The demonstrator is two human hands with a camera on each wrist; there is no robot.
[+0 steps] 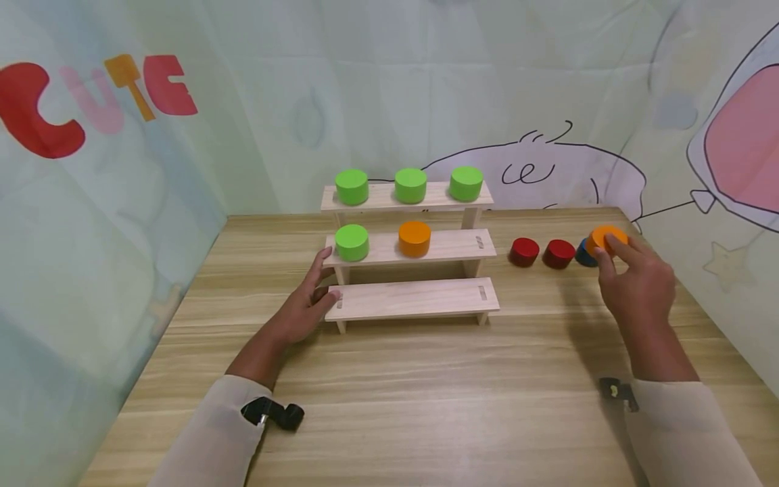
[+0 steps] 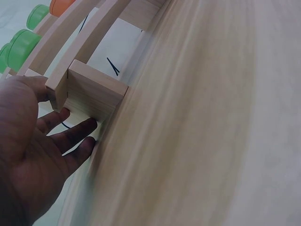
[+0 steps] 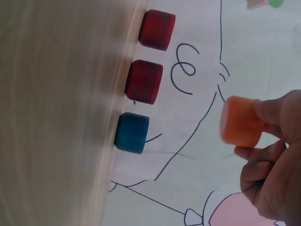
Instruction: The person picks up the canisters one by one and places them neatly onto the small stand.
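A pale wooden three-step stand (image 1: pixel 414 297) stands on the table. My left hand (image 1: pixel 303 308) holds its left end, thumb over the bottom step and other fingers beside the leg; the left wrist view shows those fingers (image 2: pixel 75 136). Three green cylinders (image 1: pixel 410 186) sit on the top step. On the middle step are a green cylinder (image 1: pixel 351 243) and an orange one (image 1: pixel 414 239). My right hand (image 1: pixel 639 281) pinches another orange cylinder (image 3: pixel 242 122) between thumb and fingers, above the table at the right. The bottom step carries no cylinder.
Two red cylinders (image 1: pixel 524 252) and a blue cylinder (image 3: pixel 131 133) stand in a row on the table, right of the stand. In the head view the held cylinder partly hides the blue one. A printed cloth backdrop (image 1: pixel 255 122) rises behind the table.
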